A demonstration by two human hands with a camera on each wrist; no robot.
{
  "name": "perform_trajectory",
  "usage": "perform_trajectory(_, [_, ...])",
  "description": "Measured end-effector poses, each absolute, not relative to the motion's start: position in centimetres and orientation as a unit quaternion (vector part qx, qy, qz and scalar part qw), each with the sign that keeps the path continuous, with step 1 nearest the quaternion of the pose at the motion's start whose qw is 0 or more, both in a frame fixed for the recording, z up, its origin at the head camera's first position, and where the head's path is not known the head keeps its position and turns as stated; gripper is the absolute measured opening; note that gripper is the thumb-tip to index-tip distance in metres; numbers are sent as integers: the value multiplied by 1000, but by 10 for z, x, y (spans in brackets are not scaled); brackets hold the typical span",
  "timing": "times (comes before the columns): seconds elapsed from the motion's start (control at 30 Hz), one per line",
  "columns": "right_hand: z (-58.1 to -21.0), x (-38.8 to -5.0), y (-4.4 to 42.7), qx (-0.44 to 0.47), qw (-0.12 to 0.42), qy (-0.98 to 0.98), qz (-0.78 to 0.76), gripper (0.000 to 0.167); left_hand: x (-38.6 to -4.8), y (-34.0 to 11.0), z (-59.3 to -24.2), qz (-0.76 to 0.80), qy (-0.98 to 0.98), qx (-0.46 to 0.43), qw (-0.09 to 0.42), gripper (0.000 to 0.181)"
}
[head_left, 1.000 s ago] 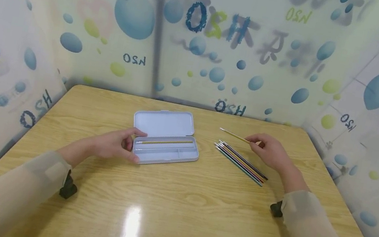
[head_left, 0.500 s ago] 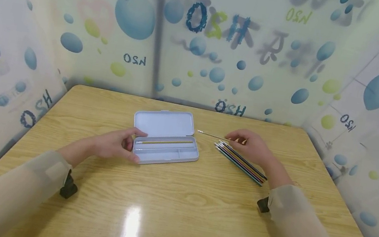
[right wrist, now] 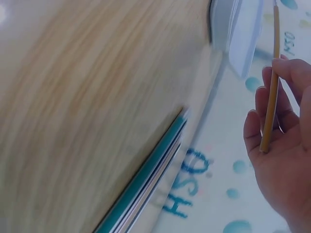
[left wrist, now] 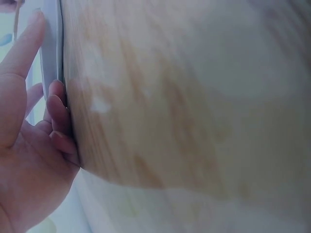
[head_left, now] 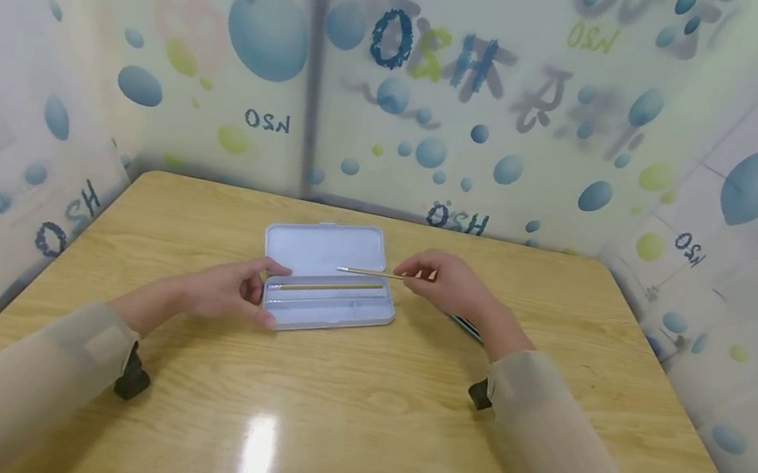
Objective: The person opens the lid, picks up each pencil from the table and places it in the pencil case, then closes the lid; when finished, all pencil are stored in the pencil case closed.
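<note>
My left hand (head_left: 220, 291) holds the left end of a pale blue pencil case (head_left: 326, 322), thumb at the near corner and a finger at the far side of the tray. Its lid (head_left: 319, 247) lies open behind. One yellow pencil (head_left: 332, 287) lies in the back compartment. Over the case, my right hand (head_left: 454, 285) pinches another yellow pencil (head_left: 372, 273) between thumb and fingers, its white-tipped end pointing left. In the right wrist view this pencil (right wrist: 270, 107) crosses the fingers. Several other pencils (head_left: 466, 328) lie on the table, mostly hidden under the right hand and forearm.
Everything rests on a wooden table (head_left: 347, 417). A patterned wall (head_left: 398, 130) stands right behind its far edge, with side walls left and right. The tray has a divider and a small compartment at its right.
My right hand has moved left with the yellow pencil, from the far side of the loose pencils to over the case. My left hand has stayed at the case.
</note>
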State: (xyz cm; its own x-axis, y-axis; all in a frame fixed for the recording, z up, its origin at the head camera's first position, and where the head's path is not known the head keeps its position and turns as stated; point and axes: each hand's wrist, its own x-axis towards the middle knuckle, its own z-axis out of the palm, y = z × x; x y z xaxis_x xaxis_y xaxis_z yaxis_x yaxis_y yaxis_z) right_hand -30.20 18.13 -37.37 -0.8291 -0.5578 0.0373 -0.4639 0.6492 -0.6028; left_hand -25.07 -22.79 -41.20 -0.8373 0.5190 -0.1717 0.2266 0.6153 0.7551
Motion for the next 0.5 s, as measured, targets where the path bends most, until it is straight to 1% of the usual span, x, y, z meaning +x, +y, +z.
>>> perform_trajectory(0.13, [-376,-303,163,-307,86,898,-303,20,-250,-226,-414,391,874,215,192,88])
perform_trajectory(0.23, [-378,-303,149,-323,105,893,-295,20,-249,-225,-414,392,873,215,193,89])
perform_trajectory(0.5, [-382,-308,115,-336,136,893,-268,17,-248,-228,-413,389,875,213,192,89])
